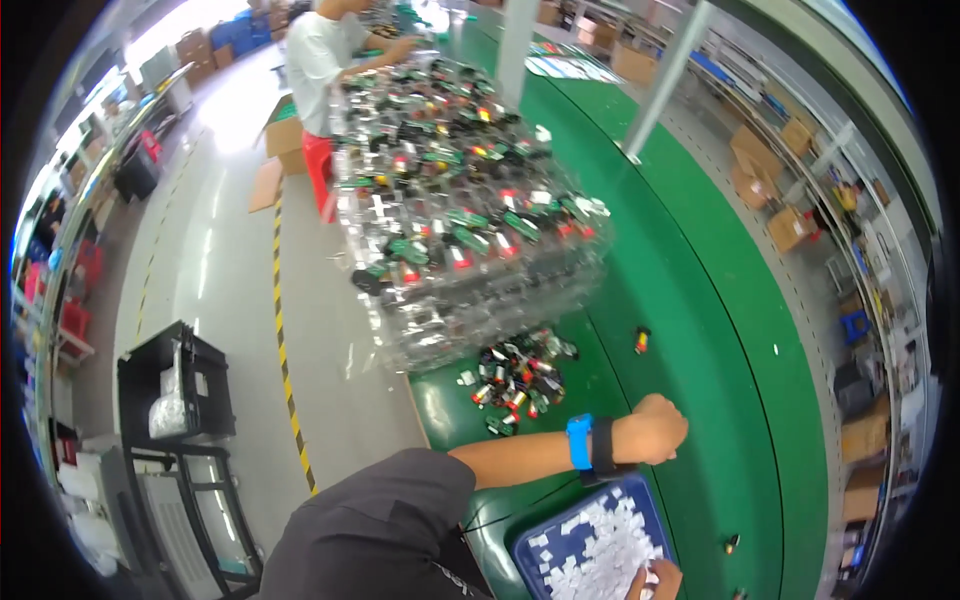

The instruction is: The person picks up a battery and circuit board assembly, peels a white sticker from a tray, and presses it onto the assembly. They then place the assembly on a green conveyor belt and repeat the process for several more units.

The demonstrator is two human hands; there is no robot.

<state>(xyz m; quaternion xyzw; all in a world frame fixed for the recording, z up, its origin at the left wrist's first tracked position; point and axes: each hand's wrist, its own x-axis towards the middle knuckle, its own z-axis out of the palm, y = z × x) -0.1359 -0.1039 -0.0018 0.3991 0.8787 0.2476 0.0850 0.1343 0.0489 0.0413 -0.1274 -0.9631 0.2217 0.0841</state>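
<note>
My left hand (652, 430) is closed in a fist over the green tabletop (700, 400), just beyond a blue tray; what it holds, if anything, is hidden. A blue band and a black band circle that wrist. The blue tray (524, 552) is filled with small white square pieces (600, 540). At its near right corner my right hand (660, 580), partly cut off by the lower edge, has its fingers closed around a small white piece. Past my left forearm lies a heap of small red, black and green parts (520, 380). A similar loose part (642, 340) rests beyond my left hand.
Stacked clear plastic trays (470, 290), loaded with similar parts, stand beyond the heap. Another person (318, 60) works at their far end, near a red stool (318, 165). Metal posts (665, 85) rise from the table. A black crate (175, 385) stands on the left.
</note>
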